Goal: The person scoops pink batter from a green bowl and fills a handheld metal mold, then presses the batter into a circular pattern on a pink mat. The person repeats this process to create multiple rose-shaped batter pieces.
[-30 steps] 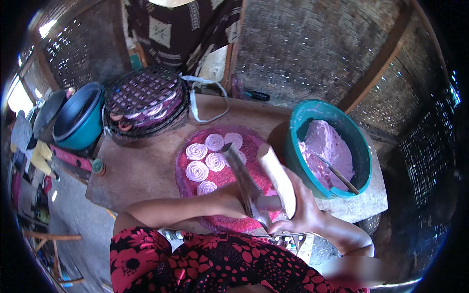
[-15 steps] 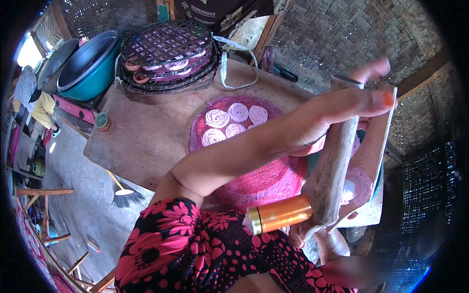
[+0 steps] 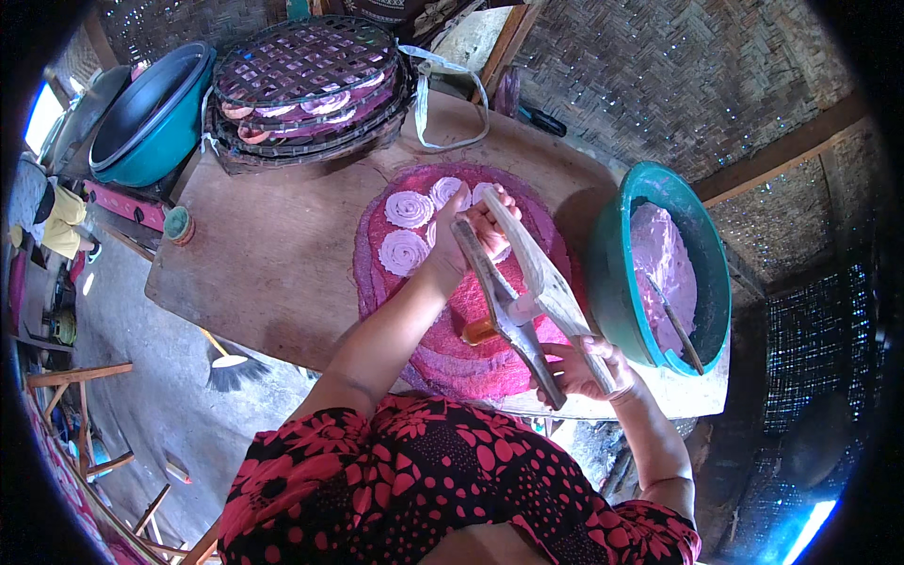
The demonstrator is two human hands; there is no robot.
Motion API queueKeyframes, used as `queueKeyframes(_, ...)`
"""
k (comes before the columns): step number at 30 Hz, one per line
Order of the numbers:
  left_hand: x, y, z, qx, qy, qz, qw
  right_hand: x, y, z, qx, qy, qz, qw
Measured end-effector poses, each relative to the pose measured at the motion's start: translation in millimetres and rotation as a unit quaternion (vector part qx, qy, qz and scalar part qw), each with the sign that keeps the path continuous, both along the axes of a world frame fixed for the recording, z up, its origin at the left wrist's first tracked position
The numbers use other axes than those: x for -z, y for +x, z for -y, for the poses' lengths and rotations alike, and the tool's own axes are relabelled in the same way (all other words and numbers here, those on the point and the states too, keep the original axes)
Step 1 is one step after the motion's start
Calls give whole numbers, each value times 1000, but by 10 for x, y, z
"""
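Press (image 3: pixel 549 287) of two wooden handles, held slantwise above a round red mat (image 3: pixel 428 353).
The lower ends, at 5 o'clock, are clasped by the right hand (image 3: pixel 584 367), apparently for steadiness; the upper ends are met by curled fingers of the left hand (image 3: pixel 485 231), whose tightness cannot be told. Pale swirls (image 3: pixel 410 209) are grouped from 10 to 12 o'clock; dough (image 3: pixel 659 235) is kept in a green basin (image 3: pixel 607 282) at 3 o'clock, likely for easy reach.

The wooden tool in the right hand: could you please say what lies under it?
A round red mat with pale swirls; the wooden tool and left hand hide parts of both.
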State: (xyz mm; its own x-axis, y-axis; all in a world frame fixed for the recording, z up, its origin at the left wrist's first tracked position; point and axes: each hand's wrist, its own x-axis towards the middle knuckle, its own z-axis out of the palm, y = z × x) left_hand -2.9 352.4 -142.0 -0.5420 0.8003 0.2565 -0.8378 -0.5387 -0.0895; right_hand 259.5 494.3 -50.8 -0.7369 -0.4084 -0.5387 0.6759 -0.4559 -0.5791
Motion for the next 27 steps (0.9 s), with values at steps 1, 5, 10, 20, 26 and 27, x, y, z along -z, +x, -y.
queueKeyframes(1, 4, 0, 24, -5, -14, 12, 1000, -45, -14, 4, -14, 32, -15, 999)
queueKeyframes(5, -154, -46, 134, -54, 68, -1, 996, -238, -1, 80, -6, 88, -40, 995)
queueKeyframes(10, -433, 67, 136, -26, 133, -27, 990, -498, -4, 45, -28, 145, -91, 985)
queueKeyframes(20, -678, 172, 246, -48, 109, -33, 992, -763, 56, 145, -19, 181, -87, 979)
queueKeyframes(26, -799, 3, 271, -77, 46, -58, 994, -698, -10, 208, 10, 256, -106, 961)
queueKeyframes(27, -793, -12, 334, -80, 50, -61, 994, -654, -1, 232, -5, 231, -123, 965)
